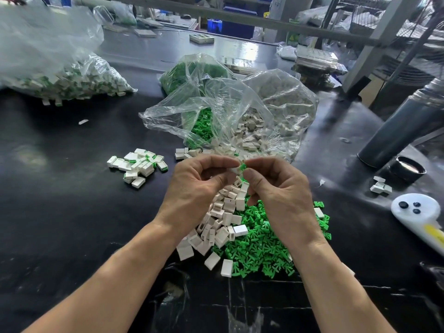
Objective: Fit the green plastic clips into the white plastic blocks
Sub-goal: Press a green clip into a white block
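Green clip (242, 167) pinched between hands, above loose block pile (222, 219).

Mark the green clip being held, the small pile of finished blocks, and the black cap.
green clip (243, 167), head view, exposed tip
pile of finished blocks (139, 165), head view, middle
black cap (407, 168), head view, top

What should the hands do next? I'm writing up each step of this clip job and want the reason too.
Probably press the green clip fully into the white block. The left hand pinches the block, the right hand pinches the clip, and the two parts meet at the fingertips with green still showing. How deep the clip sits is hidden. The finished pile lies to the left.
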Motion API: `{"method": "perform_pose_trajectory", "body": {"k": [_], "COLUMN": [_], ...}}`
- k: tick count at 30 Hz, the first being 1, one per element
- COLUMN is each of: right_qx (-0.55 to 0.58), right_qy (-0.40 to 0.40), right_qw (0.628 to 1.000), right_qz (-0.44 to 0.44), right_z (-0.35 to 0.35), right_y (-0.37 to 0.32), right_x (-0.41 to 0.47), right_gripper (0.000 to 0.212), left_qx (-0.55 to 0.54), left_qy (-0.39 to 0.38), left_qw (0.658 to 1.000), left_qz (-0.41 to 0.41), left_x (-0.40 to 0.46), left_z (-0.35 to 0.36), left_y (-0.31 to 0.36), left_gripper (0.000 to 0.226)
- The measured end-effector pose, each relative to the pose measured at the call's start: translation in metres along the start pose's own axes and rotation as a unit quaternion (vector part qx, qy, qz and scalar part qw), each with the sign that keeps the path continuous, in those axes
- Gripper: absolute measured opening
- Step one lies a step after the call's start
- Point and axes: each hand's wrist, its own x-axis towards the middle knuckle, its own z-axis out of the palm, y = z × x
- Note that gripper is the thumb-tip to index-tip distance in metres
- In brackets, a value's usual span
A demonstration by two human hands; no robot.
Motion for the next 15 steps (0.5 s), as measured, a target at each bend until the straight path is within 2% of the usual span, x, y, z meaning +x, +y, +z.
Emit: {"method": "perform_pose_trajectory", "body": {"k": [8, 15], "right_qx": [-0.004, 0.0], "right_qy": [-0.004, -0.023], "right_qw": [1.0, 0.999], "right_qz": [0.001, 0.023], "right_z": [-0.0001, -0.0017], "right_y": [-0.0037, -0.0051], "right_x": [-0.0028, -0.0025], "right_gripper": [0.01, 0.008], "left_qx": [0.019, 0.128], "left_qy": [0.003, -0.003], "left_qw": [1.0, 0.991], "left_qz": [0.016, 0.045], "left_x": [-0.0007, -0.0025], "left_z": [-0.0006, 0.0001], "left_y": [0.0001, -0.0011], "left_gripper": [0.024, 0.038]}}
